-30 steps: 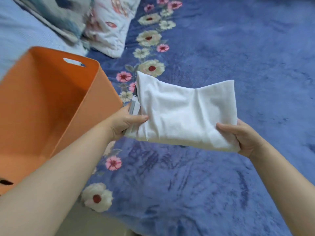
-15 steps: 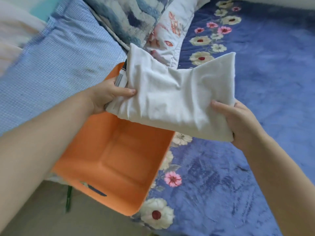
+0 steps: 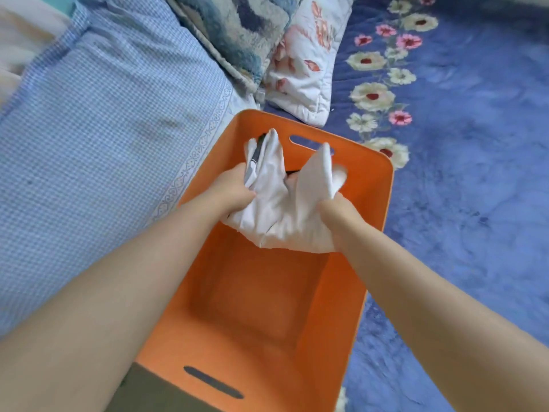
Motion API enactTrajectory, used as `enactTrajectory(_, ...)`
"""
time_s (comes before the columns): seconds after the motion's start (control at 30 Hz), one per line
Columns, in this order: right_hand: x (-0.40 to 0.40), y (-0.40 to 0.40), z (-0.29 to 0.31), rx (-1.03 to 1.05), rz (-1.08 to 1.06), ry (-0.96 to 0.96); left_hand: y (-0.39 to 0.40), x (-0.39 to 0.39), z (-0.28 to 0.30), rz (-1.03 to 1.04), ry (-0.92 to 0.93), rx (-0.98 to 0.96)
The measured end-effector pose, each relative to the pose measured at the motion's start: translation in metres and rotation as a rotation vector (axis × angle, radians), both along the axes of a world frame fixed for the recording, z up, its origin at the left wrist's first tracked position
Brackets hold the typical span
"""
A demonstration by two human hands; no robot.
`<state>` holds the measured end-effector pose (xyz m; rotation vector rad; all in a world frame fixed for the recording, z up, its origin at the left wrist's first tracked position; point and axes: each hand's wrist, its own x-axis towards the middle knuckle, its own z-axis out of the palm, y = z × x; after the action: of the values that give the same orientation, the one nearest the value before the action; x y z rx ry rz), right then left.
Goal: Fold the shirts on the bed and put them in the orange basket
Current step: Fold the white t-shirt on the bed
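From my head camera, looking down: I have the folded white shirt (image 3: 276, 215) gripped at both ends. My left hand (image 3: 231, 188) is curled round its left end, at about nine o'clock on the bundle, and my right hand (image 3: 338, 215) pinches the right end at about three o'clock. I have brought my hands close together, I think to make the shirt narrow enough to pass between the walls of the orange basket (image 3: 383, 200). That squeeze has buckled the middle and thrown two corners up toward twelve o'clock, so the fold looks looser than I would like. A dark strip shows in the layers by my left thumb; I cannot tell what it is.

The shirt hangs inside the basket's mouth, toward the far wall at twelve o'clock, below the slot handle (image 3: 309, 143) there. Whether it touches the floor of the basket I cannot tell. The floor nearer me, toward six o'clock, shows bare orange. My judgement is that the placing is under way, not finished.

Around the basket: a blue checked pillow (image 3: 98, 138) lies at nine to ten o'clock, a blue patterned cushion (image 3: 237, 31) and a white floral pillow (image 3: 306, 63) at twelve, and the blue flowered bedspread (image 3: 460, 173) from one to five o'clock. Nothing stands between the shirt and the basket floor; only the basket's own walls crowd my wrists. No other shirt is in sight here.
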<state>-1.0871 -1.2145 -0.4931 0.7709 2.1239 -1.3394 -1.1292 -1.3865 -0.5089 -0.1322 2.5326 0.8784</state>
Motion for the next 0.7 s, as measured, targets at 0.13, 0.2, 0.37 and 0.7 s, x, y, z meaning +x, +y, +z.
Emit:
enactTrajectory(0.13,0.004,-0.005,-0.029,-0.085,-0.190,-0.154,0.006,-0.004,-0.030,-0.052,0.017,-0.158)
enactTrajectory(0.2,0.002,-0.004,-0.039,-0.132,-0.324,-0.184,0.009,-0.006,-0.044,-0.028,-0.015,-0.124)
enactTrajectory(0.37,0.005,-0.002,-0.069,-0.015,-0.351,-0.129,0.012,-0.010,-0.075,-0.027,-0.076,-0.103)
enactTrajectory(0.7,0.020,-0.003,-0.113,0.301,-0.316,0.020,0.010,0.006,-0.118,-0.120,0.023,-0.444)
